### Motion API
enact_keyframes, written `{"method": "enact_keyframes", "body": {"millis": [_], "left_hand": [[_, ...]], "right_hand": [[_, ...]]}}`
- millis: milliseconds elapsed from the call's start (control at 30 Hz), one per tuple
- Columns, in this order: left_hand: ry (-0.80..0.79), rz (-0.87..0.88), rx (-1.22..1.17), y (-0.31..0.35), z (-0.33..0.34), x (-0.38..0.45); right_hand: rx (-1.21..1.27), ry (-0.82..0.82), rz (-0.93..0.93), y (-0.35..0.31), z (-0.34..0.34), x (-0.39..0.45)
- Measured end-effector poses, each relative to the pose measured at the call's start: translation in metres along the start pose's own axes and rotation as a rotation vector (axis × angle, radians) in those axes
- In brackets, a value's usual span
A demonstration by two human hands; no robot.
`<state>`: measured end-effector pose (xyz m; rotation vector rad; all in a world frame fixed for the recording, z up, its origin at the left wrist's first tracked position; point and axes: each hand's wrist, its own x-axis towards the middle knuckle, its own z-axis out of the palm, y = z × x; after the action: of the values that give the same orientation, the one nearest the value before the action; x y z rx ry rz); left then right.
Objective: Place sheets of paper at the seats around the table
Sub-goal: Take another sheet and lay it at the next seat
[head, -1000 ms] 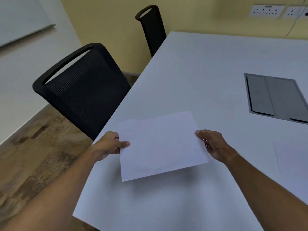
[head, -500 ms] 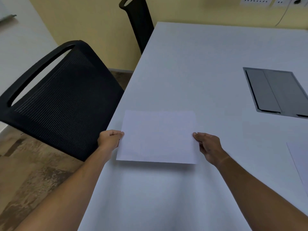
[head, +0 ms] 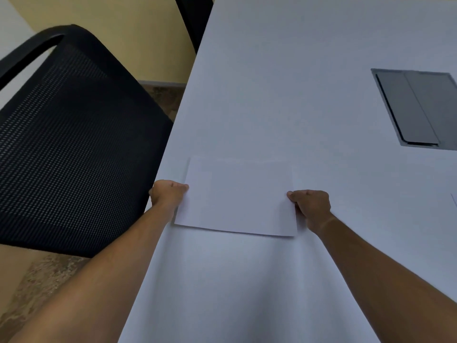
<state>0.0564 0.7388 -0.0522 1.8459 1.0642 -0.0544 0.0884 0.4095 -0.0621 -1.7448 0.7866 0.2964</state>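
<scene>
A white sheet of paper lies low over the white table, near its left edge, beside a black mesh chair. My left hand pinches the sheet's left edge, my right hand pinches its right edge. The near edge of the sheet is slightly lifted and casts a thin shadow; the far edge seems to touch the tabletop.
A grey cable hatch is set into the table at the right. A second sheet's corner shows at the right border. Another black chair stands further along the left side. Wood-pattern floor lies below left.
The sheet has come down from a tilted hold in the air to nearly flat on the table beside the mesh chair. Both hands moved forward with it and the view dropped closer.
</scene>
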Motion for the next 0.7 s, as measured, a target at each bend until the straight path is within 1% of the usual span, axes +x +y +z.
{"method": "enact_keyframes", "body": {"millis": [233, 700], "left_hand": [[-0.029, 0.01, 0.097, 0.0, 0.014, 0.006], [0.019, 0.054, 0.164, 0.002, 0.021, 0.004]], "right_hand": [[-0.124, 0.131, -0.028, 0.001, 0.002, 0.003], [-0.243, 0.204, -0.047, 0.0, 0.008, 0.007]]}}
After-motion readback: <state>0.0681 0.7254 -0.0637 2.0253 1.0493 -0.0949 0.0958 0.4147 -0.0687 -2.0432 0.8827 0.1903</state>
